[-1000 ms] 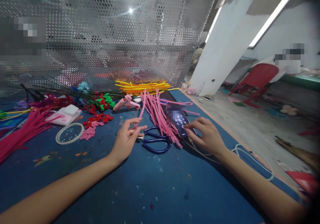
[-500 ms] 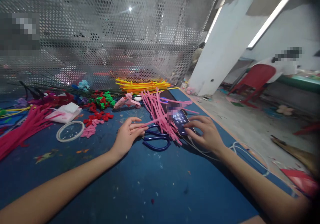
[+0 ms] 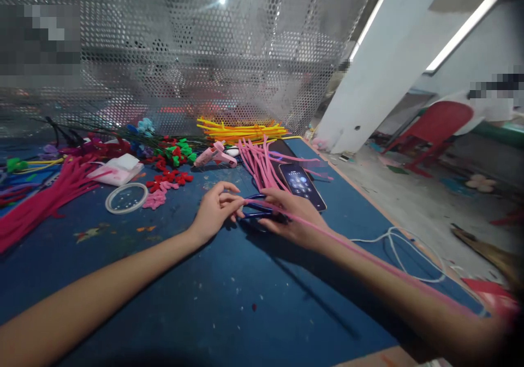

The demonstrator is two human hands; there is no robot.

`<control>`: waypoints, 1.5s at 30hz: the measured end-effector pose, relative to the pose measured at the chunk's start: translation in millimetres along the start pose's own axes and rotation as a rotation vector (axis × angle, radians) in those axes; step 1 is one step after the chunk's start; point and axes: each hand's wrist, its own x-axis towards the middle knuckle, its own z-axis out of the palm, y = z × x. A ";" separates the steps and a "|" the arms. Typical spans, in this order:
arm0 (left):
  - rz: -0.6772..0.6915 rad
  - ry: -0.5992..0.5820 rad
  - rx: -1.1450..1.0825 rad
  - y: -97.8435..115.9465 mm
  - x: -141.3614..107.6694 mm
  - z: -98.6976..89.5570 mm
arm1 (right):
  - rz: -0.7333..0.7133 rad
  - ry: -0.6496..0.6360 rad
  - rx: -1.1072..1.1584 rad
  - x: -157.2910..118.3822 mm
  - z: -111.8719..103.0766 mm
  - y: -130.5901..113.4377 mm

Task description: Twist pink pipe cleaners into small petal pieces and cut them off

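Your left hand (image 3: 216,214) is left of the phone (image 3: 305,185) and nearer you, thumb and fingertips pinched on one end of a pink stem (image 3: 319,228). The stem runs past your right hand (image 3: 301,219) and along over your right forearm. Your right hand, on the phone's near side, has its fingers curled about the handles of the scissors (image 3: 257,214); the blades are hidden. A pink bundle (image 3: 266,170) lies just left of the phone, the glue gun (image 3: 215,155) farther left, yellow stems (image 3: 241,132) beyond it.
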 end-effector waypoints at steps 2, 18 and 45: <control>-0.010 -0.040 -0.005 1.0 -2.6 2.1 | -0.151 0.015 0.041 13.6 14.3 -4.6; -0.105 0.055 0.051 0.5 -3.0 2.7 | 0.076 0.120 0.282 16.9 37.3 -5.9; -0.047 0.048 0.153 -2.6 -2.8 2.3 | 0.153 0.061 0.290 15.9 39.2 -5.0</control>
